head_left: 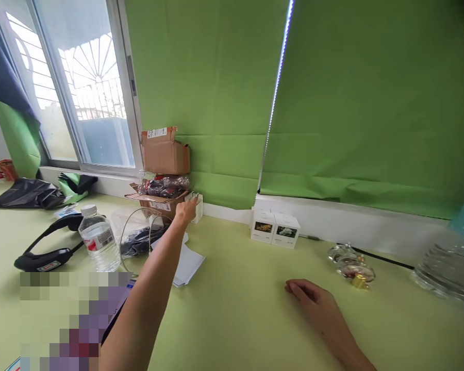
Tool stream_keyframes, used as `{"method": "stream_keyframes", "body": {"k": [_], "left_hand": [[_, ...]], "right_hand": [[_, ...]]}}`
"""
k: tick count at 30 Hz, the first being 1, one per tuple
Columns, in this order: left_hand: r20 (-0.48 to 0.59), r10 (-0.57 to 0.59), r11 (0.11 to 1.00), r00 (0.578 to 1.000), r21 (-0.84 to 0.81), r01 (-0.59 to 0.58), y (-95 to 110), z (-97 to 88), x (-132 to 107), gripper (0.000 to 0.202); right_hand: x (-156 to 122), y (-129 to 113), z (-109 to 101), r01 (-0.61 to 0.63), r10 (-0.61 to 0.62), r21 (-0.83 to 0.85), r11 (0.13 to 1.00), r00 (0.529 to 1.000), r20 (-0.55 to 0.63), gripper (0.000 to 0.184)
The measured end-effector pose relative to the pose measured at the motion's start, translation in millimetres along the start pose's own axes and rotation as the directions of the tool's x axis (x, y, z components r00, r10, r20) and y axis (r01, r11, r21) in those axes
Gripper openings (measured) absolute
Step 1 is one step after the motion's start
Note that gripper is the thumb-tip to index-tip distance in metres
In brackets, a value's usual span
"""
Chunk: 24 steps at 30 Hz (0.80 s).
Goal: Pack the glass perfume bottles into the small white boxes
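My left hand (186, 210) is stretched far forward to a small white box (198, 212) beside the cardboard boxes. Its fingers are closed at the box's top, and the far fingertips are partly hidden. On the right, my right hand (309, 299) lies on the green table (232, 309) with its fingers curled in and the thumb against them; nothing shows in it. Ahead of it, two white boxes with flower pictures, a left one (262, 227) and a right one (285, 231), stand side by side at the wall.
An open cardboard box (166, 208) holds clear plastic items, with a brown carton (165, 154) on top. White papers (189, 264) lie under my left forearm. A water bottle (99, 239) and black headset (48, 257) stand left. Glass pieces (351, 265) and a large jug (452, 268) are right.
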<state>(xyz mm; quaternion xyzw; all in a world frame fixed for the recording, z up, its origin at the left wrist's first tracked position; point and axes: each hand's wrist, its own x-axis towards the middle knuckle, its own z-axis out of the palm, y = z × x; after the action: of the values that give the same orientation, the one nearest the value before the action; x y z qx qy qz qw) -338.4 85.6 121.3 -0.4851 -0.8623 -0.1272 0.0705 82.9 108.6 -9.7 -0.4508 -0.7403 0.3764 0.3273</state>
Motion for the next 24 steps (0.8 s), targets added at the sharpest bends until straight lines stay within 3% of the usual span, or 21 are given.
{"method": "stream_keyframes", "body": {"k": [7,12,17,22,24], "left_hand": [[-0.011,0.016,1.0,1.0,0.003,-0.016,8,4.6,-9,0.034],[-0.066,0.094,0.99,0.993,-0.102,-0.1,39,-5.0,-36,0.032],[-0.132,0.283,0.906,0.95,-0.288,-0.31,93,-11.1,-89,0.017],[-0.162,0.444,0.756,0.881,-0.461,-0.465,134,-3.0,-160,0.02],[-0.188,0.466,0.682,0.865,-0.547,-0.486,142,0.6,-183,0.019]], "right_hand": [[1,1,1,0.019,-0.017,0.067,0.998,0.999,-0.03,0.037],[0,-1,1,0.088,-0.085,0.096,0.991,0.996,-0.04,0.033],[-3,-5,5,0.106,-0.096,0.157,0.982,0.993,-0.069,0.034],[-9,-7,8,0.155,-0.102,0.271,0.95,0.974,-0.202,0.078],[-13,-9,6,0.187,-0.139,0.256,0.948,0.971,-0.195,0.084]]}}
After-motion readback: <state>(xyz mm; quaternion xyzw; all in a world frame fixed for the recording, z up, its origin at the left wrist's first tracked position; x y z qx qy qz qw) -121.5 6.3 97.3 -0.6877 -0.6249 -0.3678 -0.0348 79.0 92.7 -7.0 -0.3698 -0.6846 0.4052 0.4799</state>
